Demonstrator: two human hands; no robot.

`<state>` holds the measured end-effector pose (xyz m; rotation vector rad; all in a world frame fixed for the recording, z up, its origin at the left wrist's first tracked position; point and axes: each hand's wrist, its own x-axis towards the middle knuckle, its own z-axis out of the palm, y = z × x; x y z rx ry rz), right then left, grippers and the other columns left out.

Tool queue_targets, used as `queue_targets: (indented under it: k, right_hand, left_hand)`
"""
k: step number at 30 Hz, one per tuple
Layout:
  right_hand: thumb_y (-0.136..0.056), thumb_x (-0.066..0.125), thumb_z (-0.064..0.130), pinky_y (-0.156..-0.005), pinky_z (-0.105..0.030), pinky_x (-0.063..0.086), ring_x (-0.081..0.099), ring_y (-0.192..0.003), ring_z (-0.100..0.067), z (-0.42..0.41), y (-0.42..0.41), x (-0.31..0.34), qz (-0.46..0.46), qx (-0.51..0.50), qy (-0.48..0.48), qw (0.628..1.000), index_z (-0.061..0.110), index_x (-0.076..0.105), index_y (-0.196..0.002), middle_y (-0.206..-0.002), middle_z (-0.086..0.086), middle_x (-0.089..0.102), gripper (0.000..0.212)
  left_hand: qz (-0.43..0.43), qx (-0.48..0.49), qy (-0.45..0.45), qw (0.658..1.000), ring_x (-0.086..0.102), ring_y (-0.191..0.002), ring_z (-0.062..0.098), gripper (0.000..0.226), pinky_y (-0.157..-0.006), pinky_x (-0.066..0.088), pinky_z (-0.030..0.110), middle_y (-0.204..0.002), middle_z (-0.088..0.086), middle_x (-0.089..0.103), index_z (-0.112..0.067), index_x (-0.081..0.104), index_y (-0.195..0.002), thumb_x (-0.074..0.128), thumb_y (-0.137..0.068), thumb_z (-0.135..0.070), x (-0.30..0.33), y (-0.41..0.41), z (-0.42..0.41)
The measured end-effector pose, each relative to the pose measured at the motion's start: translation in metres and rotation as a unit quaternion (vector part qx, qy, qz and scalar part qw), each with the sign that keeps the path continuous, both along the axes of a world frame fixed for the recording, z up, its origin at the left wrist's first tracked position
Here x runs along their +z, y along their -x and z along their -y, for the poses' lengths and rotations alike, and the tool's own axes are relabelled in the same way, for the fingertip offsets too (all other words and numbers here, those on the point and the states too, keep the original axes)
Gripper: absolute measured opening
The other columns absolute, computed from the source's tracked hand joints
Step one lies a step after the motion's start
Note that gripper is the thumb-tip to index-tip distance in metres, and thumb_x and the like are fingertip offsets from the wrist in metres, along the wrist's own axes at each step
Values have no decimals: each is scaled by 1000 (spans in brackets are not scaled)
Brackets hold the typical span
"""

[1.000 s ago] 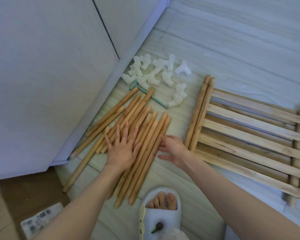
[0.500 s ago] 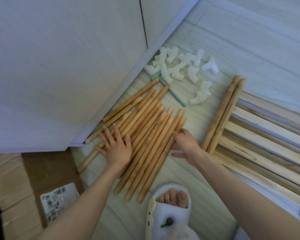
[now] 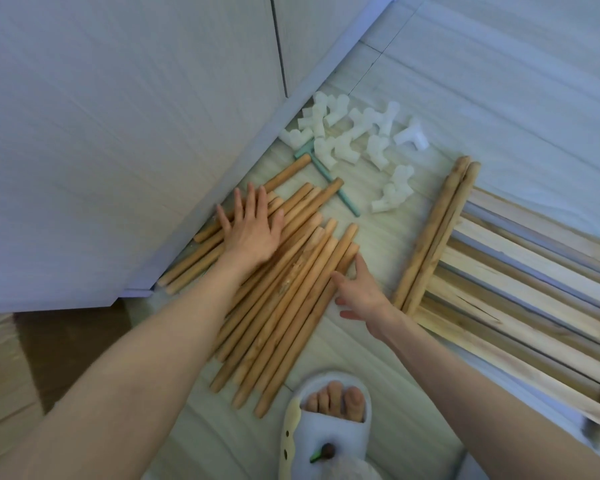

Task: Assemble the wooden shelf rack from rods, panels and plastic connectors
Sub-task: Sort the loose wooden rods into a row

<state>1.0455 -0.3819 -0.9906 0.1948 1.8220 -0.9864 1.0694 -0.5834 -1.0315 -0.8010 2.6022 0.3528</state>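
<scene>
Several wooden rods [image 3: 284,299] lie side by side on the pale floor, slanting from lower middle to upper left. My left hand [image 3: 253,230] rests flat on the rods' upper left part, fingers straight and spread. My right hand [image 3: 361,292] touches the right edge of the rod bundle with straight fingers. A heap of white plastic connectors [image 3: 354,133] lies beyond the rods. Slatted wooden panels [image 3: 520,282] lie stacked at the right, with two long rods [image 3: 437,233] along their left edge.
A white cabinet [image 3: 118,133] stands on the left, its base close to the rods. A teal tool [image 3: 329,178] lies between connectors and rods. My foot in a white slipper [image 3: 326,427] is at the bottom. A brown cardboard box [image 3: 49,348] sits lower left.
My left hand has slid up and left across the rods towards the cabinet. My right hand stays at the bundle's right edge. The rods are spread a little wider.
</scene>
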Motion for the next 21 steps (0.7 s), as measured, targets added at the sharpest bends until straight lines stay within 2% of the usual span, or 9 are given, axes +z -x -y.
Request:
queue_targets:
  k: [4, 8, 12, 16, 19, 21]
  right_hand:
    - [-99, 41, 29, -82, -34, 53, 59, -99, -20, 0, 6, -1, 18, -23, 26, 999, 38, -5, -148, -140, -5, 46, 67]
    - [-99, 41, 26, -79, -31, 54, 60, -100, -20, 1, 8, -2, 32, -43, 36, 998, 39, 0, -148, -139, -6, 46, 65]
    - [-100, 40, 25, -74, -28, 54, 60, -86, -14, 0, 9, 0, 32, -48, 40, 998, 38, 1, -148, -138, -4, 48, 64]
    - [-99, 42, 28, -79, -30, 53, 62, -91, -18, -3, 6, 2, 25, -2, 28, 999, 36, 1, -149, -130, -6, 54, 65]
    - [-98, 43, 28, -79, -31, 53, 62, -94, -21, -6, 1, 1, 14, 22, 13, 1000, 34, 3, -149, -123, -7, 56, 65]
    - [-98, 43, 26, -86, -36, 53, 59, -95, -20, -7, 2, -2, -20, 24, -1, 1000, 28, 15, -148, -112, -3, 56, 58]
  left_hand:
    - [21, 5, -21, 1000, -10, -145, 24, 64, -115, -5, 50, -157, 4, -16, -19, -11, -149, 7, -97, -52, 0, -13, 10]
    - [29, 54, -9, 998, -14, -144, 25, 68, -115, -6, 50, -156, 7, -19, -14, -13, -149, 8, -97, -52, 2, -46, 4]
    - [-1, 91, 3, 996, -18, -143, 23, 69, -114, -10, 55, -156, 8, -20, -14, -13, -148, 4, -95, -54, 6, -74, -7]
    - [-40, 25, 8, 999, -28, -139, 22, 61, -107, -20, 56, -152, 2, -30, -31, -27, -141, -8, -91, -59, 6, -96, -48]
    - [-30, -19, 29, 999, -25, -140, 23, 60, -109, -16, 60, -152, -1, -25, -33, -23, -141, -12, -88, -58, -3, -94, -70]
    - [-29, -26, 46, 998, -25, -139, 24, 62, -108, -16, 60, -151, 0, -25, -32, -21, -142, -12, -88, -60, -8, -86, -69]
